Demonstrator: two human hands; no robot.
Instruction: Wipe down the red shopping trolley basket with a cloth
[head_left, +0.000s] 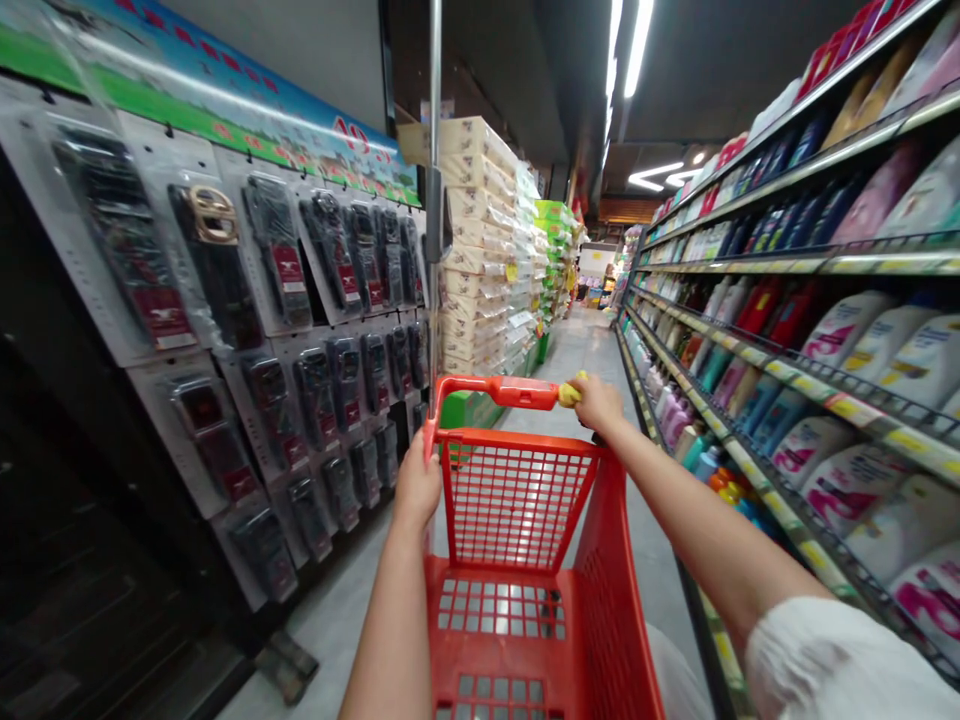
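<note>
A red plastic shopping cart (615,560) with a grid basket stands in front of me, its flap (517,500) upright. My left hand (418,485) is closed round the left side of the cart's frame, below the corner of the handle (510,392). At the handle's far right end, my right hand (598,405) is closed, with its fingers partly hidden. A small yellow piece (571,392) shows at that grip; I cannot tell what it is. A tall metal pole (435,100) rises by the left corner.
Packaged belts (341,370) hang on a rack at the left. Beyond them stand stacked cream packs (476,250) and green packs (551,230). Shelves of bottles (832,470) line the right side. The grey aisle floor (589,345) runs ahead between them.
</note>
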